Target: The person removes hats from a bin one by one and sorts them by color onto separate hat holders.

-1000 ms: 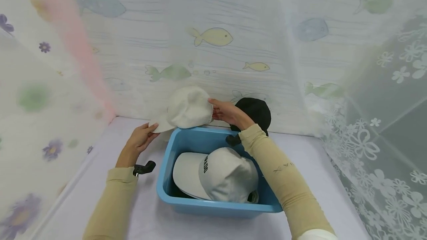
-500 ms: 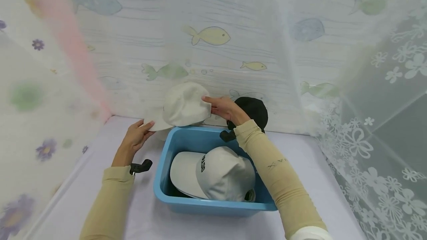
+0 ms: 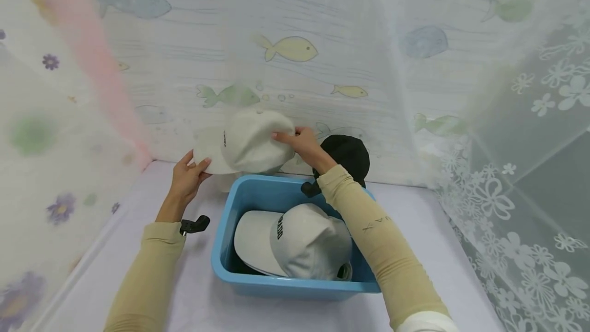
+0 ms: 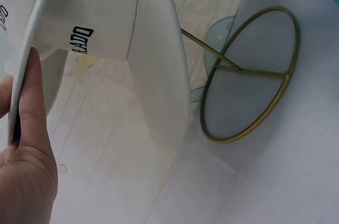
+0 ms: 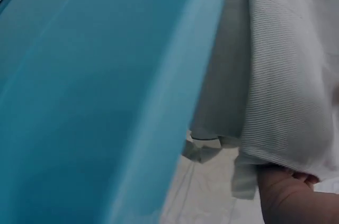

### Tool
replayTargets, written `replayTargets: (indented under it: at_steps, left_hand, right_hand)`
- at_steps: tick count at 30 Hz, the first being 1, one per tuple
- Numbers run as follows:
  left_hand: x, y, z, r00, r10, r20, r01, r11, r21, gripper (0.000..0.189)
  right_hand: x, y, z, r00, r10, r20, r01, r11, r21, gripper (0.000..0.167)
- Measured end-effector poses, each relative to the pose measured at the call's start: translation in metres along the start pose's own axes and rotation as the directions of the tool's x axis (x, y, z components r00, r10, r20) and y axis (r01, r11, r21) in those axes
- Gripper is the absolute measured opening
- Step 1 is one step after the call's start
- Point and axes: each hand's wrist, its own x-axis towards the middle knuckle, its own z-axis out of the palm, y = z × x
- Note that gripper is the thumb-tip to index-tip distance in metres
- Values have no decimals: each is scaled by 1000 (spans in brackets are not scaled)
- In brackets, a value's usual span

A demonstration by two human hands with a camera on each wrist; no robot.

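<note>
Left hand (image 3: 185,181) pinches the white baseball cap (image 3: 251,142) by its brim, right hand (image 3: 306,146) by the back, so it's between them. Another lettered cap (image 3: 306,245) already sits in the blue bin (image 3: 290,291) below; held one and black cap (image 3: 352,157) beside right hand don't.

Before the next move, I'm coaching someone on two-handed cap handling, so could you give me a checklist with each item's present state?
1. Left hand pinching the held white baseball cap by its brim: ok.
2. Right hand gripping that cap's opposite end: ok.
3. Held cap apart from the other lettered cap: cannot tell; they overlap in the left wrist view.
4. Right forearm clear of the blue plastic bin in the head view: not ok, it crosses the right side.
5. Binned baseball cap within the rim: ok.
</note>
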Motion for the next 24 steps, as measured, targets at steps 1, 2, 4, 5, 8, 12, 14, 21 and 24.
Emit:
replayTargets:
  at_steps: [1,2,4,5,8,12,14,21,24]
  left_hand:
    - [0,0,1,1000,-7,3,7,1000,10,72]
    - [0,-1,1,1000,-16,2,16,1000,25,72]
    - [0,-2,2,999,-40,-9,41,998,54,72]
    - [1,-3,2,998,-54,-15,54,996,65,72]
    - [1,-6,4,996,-81,-35,84,992,95,72]
    - [3,-13,5,996,-81,-38,85,990,114,70]
    - [5,-15,4,997,-75,-30,78,989,124,70]
    - [13,-22,-3,995,-104,9,101,984,144,73]
    - [13,-22,-4,994,-114,2,111,974,198,71]
  right_hand:
    - [0,1,0,1000,5,8,-4,1000,-15,47]
    - [0,1,0,1000,10,18,-10,1000,-30,48]
    - [-1,2,1,999,28,34,-27,998,-52,49]
    - [-1,3,1,998,40,41,-37,997,-65,49]
    - [-1,5,0,995,81,59,-75,993,-94,50]
    - [-2,7,-1,990,123,72,-115,988,-103,55]
    - [-2,7,-1,986,151,69,-141,982,-125,59]
    - [-3,9,0,970,235,67,-221,961,-169,67]
    - [-3,11,1,969,231,88,-217,966,-141,64]
